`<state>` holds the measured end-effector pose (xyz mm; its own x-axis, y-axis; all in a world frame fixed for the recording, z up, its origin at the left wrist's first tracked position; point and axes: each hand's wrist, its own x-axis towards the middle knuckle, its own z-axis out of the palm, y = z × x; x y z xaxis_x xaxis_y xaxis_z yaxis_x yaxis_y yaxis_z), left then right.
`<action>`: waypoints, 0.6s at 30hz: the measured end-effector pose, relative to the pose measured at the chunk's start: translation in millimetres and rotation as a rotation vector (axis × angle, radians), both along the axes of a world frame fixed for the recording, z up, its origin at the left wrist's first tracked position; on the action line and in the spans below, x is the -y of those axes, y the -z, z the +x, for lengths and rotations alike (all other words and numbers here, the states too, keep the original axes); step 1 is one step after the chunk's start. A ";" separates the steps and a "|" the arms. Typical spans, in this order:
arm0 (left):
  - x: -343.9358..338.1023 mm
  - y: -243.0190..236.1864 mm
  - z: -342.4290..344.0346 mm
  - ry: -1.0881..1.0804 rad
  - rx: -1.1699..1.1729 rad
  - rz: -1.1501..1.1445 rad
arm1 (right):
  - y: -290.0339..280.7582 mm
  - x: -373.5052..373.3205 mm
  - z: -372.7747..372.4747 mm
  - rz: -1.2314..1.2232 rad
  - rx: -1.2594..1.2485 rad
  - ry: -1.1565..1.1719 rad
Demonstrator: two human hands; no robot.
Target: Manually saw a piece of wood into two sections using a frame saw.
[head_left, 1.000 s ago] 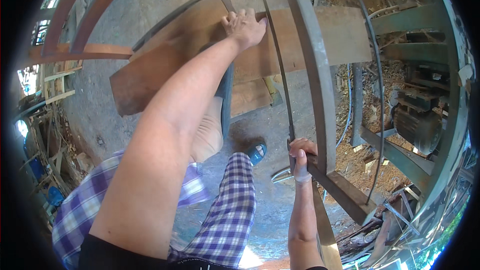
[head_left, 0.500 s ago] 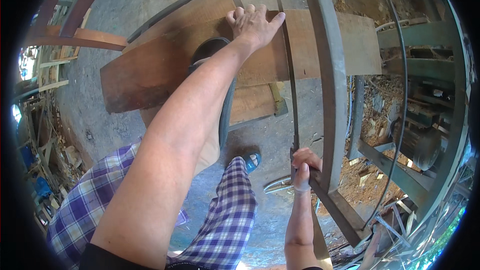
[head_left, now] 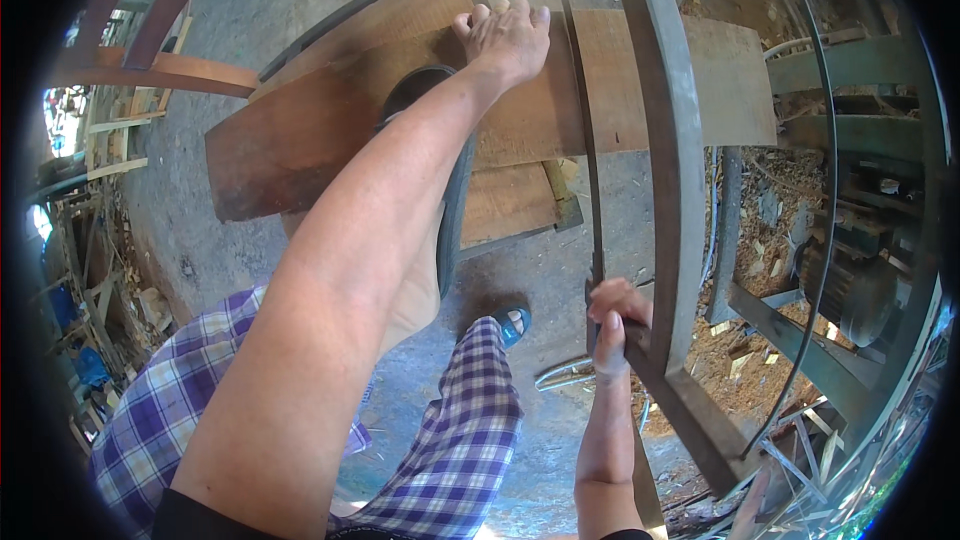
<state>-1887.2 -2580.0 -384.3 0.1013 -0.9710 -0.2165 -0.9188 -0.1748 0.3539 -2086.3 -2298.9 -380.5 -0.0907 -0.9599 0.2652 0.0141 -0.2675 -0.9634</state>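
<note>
In the head view, I lean over a brown board (head_left: 535,118) that lies crosswise in front of me. A second board (head_left: 508,202) shows below it, nearer me, above the concrete floor (head_left: 560,280). My left hand (head_left: 508,43) bears on the upper board's far edge, fingers bent; the tips are hidden, so I cannot tell whether they grip or only press. My foot in a dark sandal (head_left: 415,95) stands on that board too, to the left of the hand. My right hand (head_left: 618,312) is wrapped around the near end of a large frame saw (head_left: 668,110), thumb upward. Its thin blade (head_left: 584,100) crosses the board just right of my left hand; whether it sits in a cut, I cannot make out.

I judge this to be the sawing step, mid-stroke or between strokes. The next stroke calls for weight on hand and foot so the board cannot slide, the blade held in line, and my left fingers clear of the teeth.
</note>
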 end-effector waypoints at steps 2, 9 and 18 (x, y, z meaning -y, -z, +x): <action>1.3 -0.2 0.1 -0.022 -0.004 -0.015 | -3.2 -2.3 -0.1 0.029 0.049 -0.001; -1.5 2.3 1.4 -0.001 0.017 -0.027 | 2.7 45.0 18.8 0.033 0.134 0.017; -1.0 7.2 0.2 -0.022 0.021 -0.061 | -17.2 -20.6 -14.8 0.015 0.129 -0.009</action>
